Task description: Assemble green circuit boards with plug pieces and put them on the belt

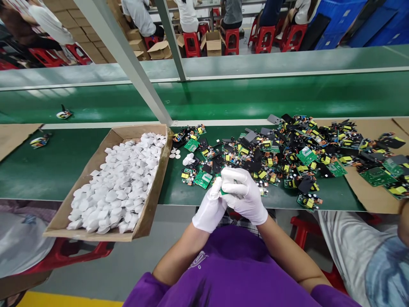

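Both hands wear white gloves and meet just above the near edge of the counter (pixel 47 170), close in front of the person's purple shirt. The left hand (pixel 210 205) is curled, its fingers closed around a small white piece that shows at its top. The right hand (pixel 244 194) lies over and against the left one, its fingers folded down on a small green circuit board (pixel 223 192), of which only a sliver shows between the two gloves. What exactly the white piece is cannot be told, since the gloves hide most of it.

Just beyond the hands, a wide heap of circuit boards (pixel 287 157) with yellow, black and orange parts spreads across the green counter and away to the right of the right hand, partly lying on a sheet of brown cardboard (pixel 370 196). Directly ahead of the left hand lie a loose green board (pixel 203 179) and a few small white discs (pixel 174 153).

To the left of the left hand, a shallow cardboard tray (pixel 153 200) sits tilted over the counter's near edge, filled with white plastic pieces (pixel 118 187). Far beyond the hands runs a green conveyor belt (pixel 255 98), with other people seated on red stools behind it. Another person's sleeve (pixel 351 247) shows to the right of the right hand.
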A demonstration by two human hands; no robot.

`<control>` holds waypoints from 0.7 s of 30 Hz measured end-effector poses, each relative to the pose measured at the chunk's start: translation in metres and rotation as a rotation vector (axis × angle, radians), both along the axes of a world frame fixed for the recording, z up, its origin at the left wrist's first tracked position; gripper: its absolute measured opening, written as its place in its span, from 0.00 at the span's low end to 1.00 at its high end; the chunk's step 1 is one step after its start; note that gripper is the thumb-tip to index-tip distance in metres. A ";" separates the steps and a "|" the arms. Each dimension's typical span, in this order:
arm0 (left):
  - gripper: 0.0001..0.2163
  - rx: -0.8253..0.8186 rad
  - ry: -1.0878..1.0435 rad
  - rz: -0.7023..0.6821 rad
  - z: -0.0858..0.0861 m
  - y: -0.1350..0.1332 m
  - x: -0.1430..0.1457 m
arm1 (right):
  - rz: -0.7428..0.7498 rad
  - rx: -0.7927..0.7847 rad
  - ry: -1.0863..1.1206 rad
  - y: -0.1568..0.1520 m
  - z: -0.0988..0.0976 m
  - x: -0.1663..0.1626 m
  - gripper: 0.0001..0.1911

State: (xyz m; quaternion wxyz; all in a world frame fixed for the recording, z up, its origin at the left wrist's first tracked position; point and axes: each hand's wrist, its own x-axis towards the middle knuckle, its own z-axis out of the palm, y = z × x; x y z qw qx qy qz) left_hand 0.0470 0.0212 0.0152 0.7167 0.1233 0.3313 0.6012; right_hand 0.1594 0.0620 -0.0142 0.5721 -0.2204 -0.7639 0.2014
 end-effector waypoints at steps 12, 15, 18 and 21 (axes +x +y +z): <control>0.15 -0.123 -0.169 -0.031 0.006 0.002 -0.002 | 0.126 0.061 -0.108 0.016 0.001 0.011 0.18; 0.18 -0.144 -0.182 -0.043 0.008 0.003 -0.002 | 0.155 0.008 -0.062 0.013 0.001 0.010 0.18; 0.17 -0.140 -0.092 -0.125 0.004 0.005 -0.003 | 0.184 -0.104 -0.080 0.010 0.002 0.011 0.19; 0.19 -0.103 0.109 -0.085 -0.006 0.006 -0.006 | 0.163 -0.081 -0.136 0.006 0.003 0.014 0.18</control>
